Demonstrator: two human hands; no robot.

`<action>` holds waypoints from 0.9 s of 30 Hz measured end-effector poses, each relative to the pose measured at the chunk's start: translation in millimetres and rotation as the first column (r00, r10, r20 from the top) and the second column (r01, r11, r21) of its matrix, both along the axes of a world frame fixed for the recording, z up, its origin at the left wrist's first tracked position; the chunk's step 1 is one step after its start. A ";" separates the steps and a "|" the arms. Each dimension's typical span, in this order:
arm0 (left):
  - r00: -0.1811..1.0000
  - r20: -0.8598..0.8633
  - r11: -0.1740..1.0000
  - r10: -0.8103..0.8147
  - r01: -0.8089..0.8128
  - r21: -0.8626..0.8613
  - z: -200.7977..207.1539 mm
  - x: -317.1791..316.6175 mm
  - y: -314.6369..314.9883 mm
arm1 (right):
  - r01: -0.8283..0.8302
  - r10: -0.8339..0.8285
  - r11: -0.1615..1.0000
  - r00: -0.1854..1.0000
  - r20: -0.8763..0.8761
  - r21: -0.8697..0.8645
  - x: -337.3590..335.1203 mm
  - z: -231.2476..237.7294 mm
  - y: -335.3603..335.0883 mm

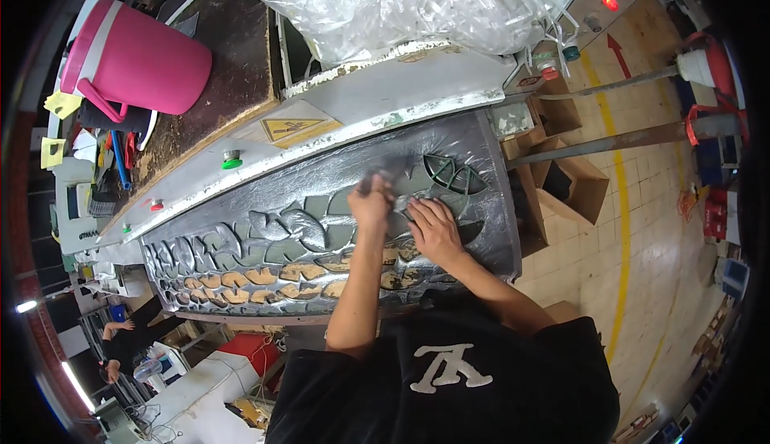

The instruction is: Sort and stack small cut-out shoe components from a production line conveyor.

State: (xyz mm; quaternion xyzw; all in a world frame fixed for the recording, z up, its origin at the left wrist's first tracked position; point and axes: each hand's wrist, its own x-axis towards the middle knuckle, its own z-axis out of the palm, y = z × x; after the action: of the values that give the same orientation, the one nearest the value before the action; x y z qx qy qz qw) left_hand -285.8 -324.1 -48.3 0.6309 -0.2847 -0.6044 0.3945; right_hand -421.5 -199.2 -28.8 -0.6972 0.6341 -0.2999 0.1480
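A shiny dark grey sheet (361, 151) covers the bed in front of me, marked with rows of leaf-shaped cuts and openings. My left hand (370, 202) is curled over the sheet's middle, its fingers smeared by motion around something dark that I cannot make out. Beside it, my right hand (435, 231) lies palm down with its fingers stretched out on the sheet. A dark green cutting die (455, 174) with curved edges rests on the sheet, beyond my right hand. Tan leaf-shaped patches (301, 271) show along the sheet's near rows.
A white machine beam (353, 115) with a green button (231, 160) spans the far side, topped by clear plastic bags (401, 3). A pink jug (144, 55) stands at the far left. Cardboard boxes (573, 191) and metal bars (593, 141) lie right. Another person (128, 336) is at lower left.
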 end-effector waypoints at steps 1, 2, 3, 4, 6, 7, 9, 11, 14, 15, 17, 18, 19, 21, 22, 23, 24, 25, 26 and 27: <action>0.969 -0.127 0.973 0.212 -0.197 0.120 1.9 5.4 -8.8 | -0.020 0.021 1.000 0.998 -0.062 0.011 0.9 -1.9 3.7; 0.972 -0.136 0.979 0.192 -0.179 0.099 4.3 12.8 -16.7 | -0.023 0.026 0.999 0.994 -0.104 0.030 3.0 -4.3 5.9; 0.971 -0.145 0.979 0.188 -0.174 0.102 7.0 15.5 -19.1 | -0.018 0.022 0.999 0.993 -0.114 0.032 2.6 -3.1 5.6; 0.980 -0.172 0.993 0.099 -0.087 0.076 9.8 18.1 -20.5 | -0.016 0.019 0.999 0.995 -0.093 0.028 3.5 -1.9 4.8; 0.978 -0.194 0.997 -0.078 0.080 0.007 20.2 21.7 -18.0 | -0.001 0.001 1.000 0.999 -0.054 0.004 2.8 -3.7 3.7; 0.975 -0.207 0.997 -0.079 0.082 0.006 18.8 29.3 -13.5 | 0.001 0.000 1.000 0.998 -0.067 0.005 2.0 -2.0 3.2; 0.945 -0.316 0.988 -0.088 0.041 -0.151 17.6 42.5 -3.2 | 0.083 -0.086 0.990 0.996 -0.025 -0.113 -0.8 3.0 -0.4; 0.812 -0.583 0.976 -0.006 -0.121 -0.178 40.2 39.3 6.2 | 0.163 -0.190 0.958 0.977 -0.095 -0.238 -14.2 24.7 -18.5; 0.850 -0.513 0.952 -0.121 -0.048 -0.304 54.6 42.3 16.9 | 0.347 -0.399 0.912 0.875 -0.273 -0.220 -32.9 44.8 -49.9; 0.876 -0.430 0.926 -0.220 0.048 -0.375 53.1 40.7 20.3 | 0.323 -0.343 0.939 0.901 -0.264 -0.118 -44.6 40.4 -51.7; 0.961 -0.104 0.856 -0.255 0.175 -0.487 56.7 32.0 31.7 | 0.272 -0.269 0.962 0.929 -0.254 -0.025 -47.9 45.4 -52.1; 0.967 0.034 0.852 -0.252 0.239 -0.465 55.1 32.8 38.4 | 0.316 -0.317 0.948 0.948 0.021 0.039 -37.6 52.9 -45.8; 0.955 0.173 0.852 -0.242 0.295 -0.432 53.6 35.6 45.6 | 0.332 -0.353 0.936 0.889 0.293 0.119 -25.6 62.0 -38.9; 0.937 0.183 0.848 -0.297 0.347 -0.401 67.7 27.7 67.0 | 0.277 -0.350 0.933 0.849 0.396 0.232 -9.8 71.7 -14.4; 0.932 0.156 0.851 -0.326 0.361 -0.382 73.3 26.7 77.4 | 0.209 -0.321 0.945 0.749 0.580 0.253 4.1 70.3 -4.0; 0.940 0.172 0.836 -0.295 0.341 -0.431 70.8 23.5 88.4 | 0.139 -0.289 0.956 0.611 0.737 0.260 16.2 69.1 5.5; 0.946 0.164 0.846 -0.281 0.325 -0.422 79.6 25.3 98.6 | 0.092 -0.266 0.957 0.663 0.700 0.276 24.7 70.3 15.4; 0.950 0.157 0.854 -0.271 0.312 -0.416 89.1 27.3 106.2 | 0.051 -0.240 0.955 0.712 0.660 0.292 31.6 72.2 22.3; 0.950 0.149 0.853 -0.274 0.312 -0.419 91.8 31.8 111.0 | 0.041 -0.200 0.964 0.765 0.612 0.264 36.8 73.5 26.9; 0.932 0.140 0.855 -0.334 0.362 -0.371 92.2 41.9 113.9 | 0.024 -0.197 0.961 0.757 0.623 0.274 43.9 73.9 28.3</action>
State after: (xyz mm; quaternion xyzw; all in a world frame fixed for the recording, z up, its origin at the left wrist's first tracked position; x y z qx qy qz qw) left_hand -243.9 -210.2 43.9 0.4983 -0.5223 -0.5741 0.3864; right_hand -377.6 -170.9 45.0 -0.4882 0.6171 -0.4471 0.4253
